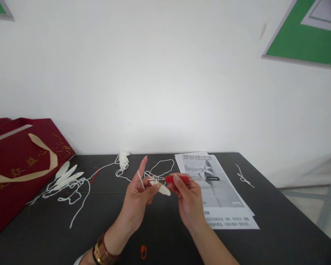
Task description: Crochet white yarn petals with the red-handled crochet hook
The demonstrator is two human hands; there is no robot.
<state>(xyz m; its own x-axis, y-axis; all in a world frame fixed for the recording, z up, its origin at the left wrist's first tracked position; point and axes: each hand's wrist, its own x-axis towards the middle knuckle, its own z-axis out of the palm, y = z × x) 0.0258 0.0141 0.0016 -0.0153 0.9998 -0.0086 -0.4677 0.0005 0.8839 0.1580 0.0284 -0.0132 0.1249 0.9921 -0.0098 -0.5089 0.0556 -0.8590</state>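
My left hand (139,195) is raised over the dark table (278,221), index finger pointing up with white yarn (160,167) looped over it. Thumb and middle finger pinch a small white crocheted petal (162,188). My right hand (189,200) is closed on a crochet hook with a red handle (178,179), whose tip points left into the petal. The yarn runs back from my fingers to a small white bundle (124,159) at the table's far edge.
Several finished white petals (67,175) with loose yarn tails lie at the left, beside a dark red gift bag (19,162). A printed instruction sheet (220,191) lies to the right, a yarn scrap (244,178) beyond it. An orange stitch marker (143,251) sits near me.
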